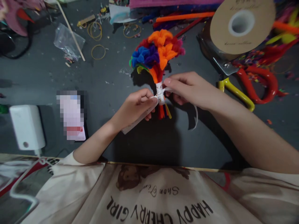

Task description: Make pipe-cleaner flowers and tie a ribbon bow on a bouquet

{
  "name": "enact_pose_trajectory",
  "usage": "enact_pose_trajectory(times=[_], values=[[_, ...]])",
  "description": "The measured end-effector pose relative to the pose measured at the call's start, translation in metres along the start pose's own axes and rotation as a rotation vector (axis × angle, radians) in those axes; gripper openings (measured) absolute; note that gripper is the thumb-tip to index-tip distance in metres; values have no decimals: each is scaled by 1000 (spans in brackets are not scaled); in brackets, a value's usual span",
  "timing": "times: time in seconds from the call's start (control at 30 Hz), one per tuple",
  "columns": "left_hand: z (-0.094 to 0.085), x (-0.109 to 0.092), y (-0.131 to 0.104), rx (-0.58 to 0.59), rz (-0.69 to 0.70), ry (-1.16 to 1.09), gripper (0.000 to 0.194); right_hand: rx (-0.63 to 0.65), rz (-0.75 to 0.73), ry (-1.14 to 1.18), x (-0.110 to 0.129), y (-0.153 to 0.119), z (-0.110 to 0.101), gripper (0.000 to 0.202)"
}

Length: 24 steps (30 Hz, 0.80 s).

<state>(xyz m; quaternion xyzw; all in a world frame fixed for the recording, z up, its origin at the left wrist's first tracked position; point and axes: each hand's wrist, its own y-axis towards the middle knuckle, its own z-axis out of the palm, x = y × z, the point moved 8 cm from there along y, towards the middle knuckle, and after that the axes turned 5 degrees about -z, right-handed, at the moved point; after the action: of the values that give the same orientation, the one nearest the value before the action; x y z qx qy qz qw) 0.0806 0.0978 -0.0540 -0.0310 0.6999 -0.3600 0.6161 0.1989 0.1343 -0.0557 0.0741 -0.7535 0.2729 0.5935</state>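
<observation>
A small bouquet of fuzzy pipe-cleaner flowers [161, 46], in orange, blue, purple and red, stands out from the middle of the table toward the far side. White ribbon [159, 89] wraps its bundled stems, whose coloured ends [163, 112] poke out below. My left hand [141, 104] pinches one length of the ribbon at the left of the wrap, and a wide tail slants down beneath its fingers. On the other side my right hand [181, 87] is closed on the other ribbon end, whose thin tail [196, 116] curls down to the right.
Scissors [247, 81] with red and yellow handles lie at the right, partly under a ribbon spool [219, 28]. Rubber bands [98, 52], a stick [71, 31] and a plastic bag [67, 42] are at the upper left. A phone [80, 135] and a white power bank [27, 127] lie left.
</observation>
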Motion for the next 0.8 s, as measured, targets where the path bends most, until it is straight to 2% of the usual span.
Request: enact_pose_trajectory(times=[0.07, 0.17, 0.23, 0.37, 0.5, 0.63, 0.7, 0.8], values=[[1, 1, -1, 31, -28, -52, 17, 28, 80, 129, -7, -5, -2, 34], [1, 1, -2, 71, -44, -38, 17, 201, 283, 373, -22, -18, 7, 17], [-1, 2, -2, 82, -43, -31, 20, 266, 383, 470, -29, -28, 12, 11], [-2, 8, -1, 153, -118, -115, 24, 261, 542, 671, -37, -41, 20, 24], [1, 15, -2, 203, -224, -205, 24, 294, 583, 860, -34, -49, 35, 31], [3, 17, -4, 194, -244, -274, 25, 344, 634, 964, -31, -59, 54, 48], [5, 18, -5, 206, -246, -300, 24, 306, 626, 1029, -29, -60, 59, 49], [11, 20, -8, 252, -280, -331, 22, 176, 555, 1128, -23, -56, 59, 41]])
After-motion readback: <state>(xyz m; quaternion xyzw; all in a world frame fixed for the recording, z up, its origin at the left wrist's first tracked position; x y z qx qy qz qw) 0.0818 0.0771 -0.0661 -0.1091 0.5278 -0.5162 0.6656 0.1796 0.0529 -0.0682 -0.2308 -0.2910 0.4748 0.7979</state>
